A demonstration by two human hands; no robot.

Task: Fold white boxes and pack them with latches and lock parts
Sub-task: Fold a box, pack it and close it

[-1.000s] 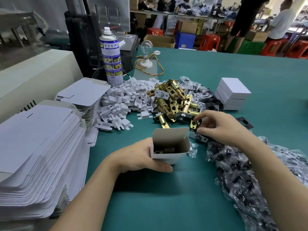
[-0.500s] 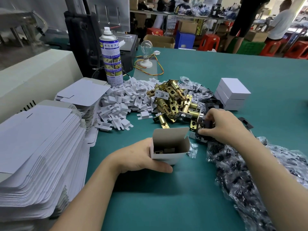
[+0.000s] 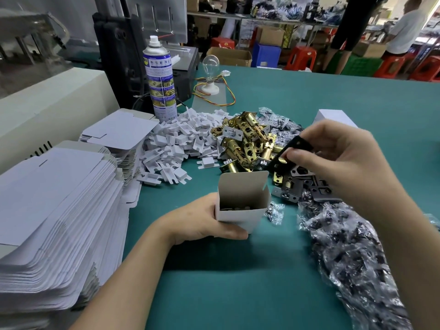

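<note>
My left hand grips an open white box standing on the green table, with metal parts visible inside it. My right hand is raised to the right of the box and pinches a dark flat plate between thumb and fingers. Behind the box lies a heap of brass latches. Dark strike plates lie under my right hand. Small clear bags of dark screws are piled along the right.
Stacks of flat white box blanks fill the left side. A pile of white card inserts lies behind them. A spray can and a bulb on a base stand at the back. Finished white boxes sit behind my right hand.
My right hand has lifted off the pile of plates with a dark plate pinched in it. The left hand and the box have stayed put.
</note>
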